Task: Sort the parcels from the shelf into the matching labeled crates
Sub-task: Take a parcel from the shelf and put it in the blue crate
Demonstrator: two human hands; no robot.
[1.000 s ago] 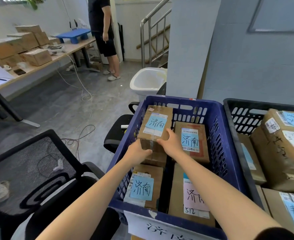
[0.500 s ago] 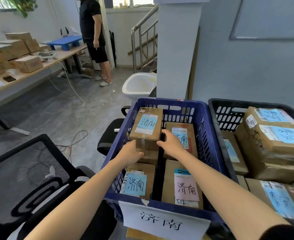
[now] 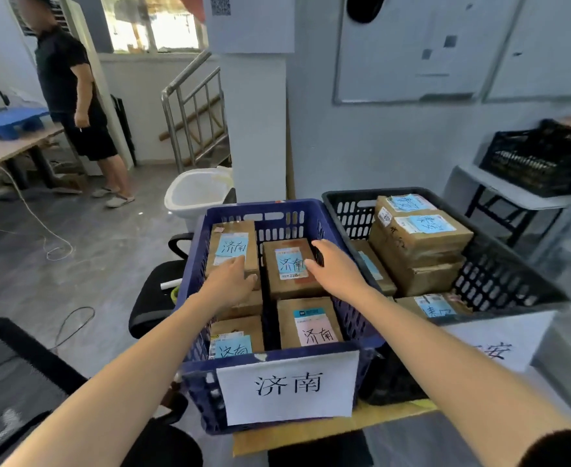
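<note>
A blue crate point(image 3: 267, 206) with a white label point(image 3: 287, 385) on its front stands before me and holds several brown parcels with blue or pink labels. My left hand point(image 3: 233, 281) rests with loose fingers on the near edge of the far-left parcel point(image 3: 232, 242), which lies on top of another box. My right hand point(image 3: 334, 267) hovers with relaxed fingers over the right edge of the far-right parcel point(image 3: 287, 264) and holds nothing. Two more parcels point(image 3: 311, 326) lie at the crate's near end.
A black crate point(image 3: 378, 192) of stacked parcels point(image 3: 418, 237) stands right of the blue one. Another black crate point(image 3: 540, 160) sits on a white table at far right. A white bin point(image 3: 200, 193), office chairs point(image 3: 156, 291) and a standing person point(image 3: 72, 96) are on the left.
Both hands have let go of the far-left parcel, which now lies in the blue crate. My right hand has shifted right over the neighbouring parcel. My head has lifted.
</note>
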